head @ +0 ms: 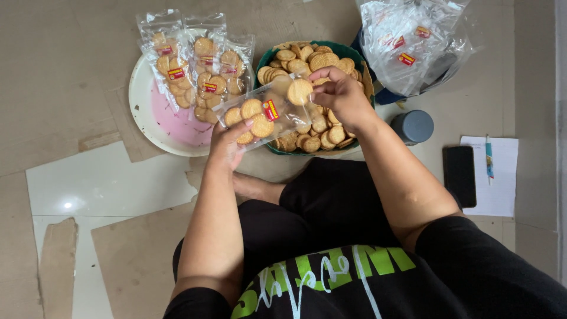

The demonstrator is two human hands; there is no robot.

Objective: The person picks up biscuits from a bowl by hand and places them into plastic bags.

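Note:
My left hand [227,145] holds a clear plastic pouch [269,112] with a red label, with a few round golden biscuits inside it. My right hand [342,94] pinches one round biscuit [299,91] at the pouch's open end, above a green bowl [264,59] heaped with loose biscuits [322,134]. Several filled pouches [198,68] lie on a white plate with a pink centre [159,118] to the left.
A heap of empty clear bags [410,44] sits at the upper right. A dark grey cup [413,126], a black phone [459,175] and a pen [489,157] on white paper [499,189] lie to the right. Cardboard sheets [56,266] cover the tiled floor.

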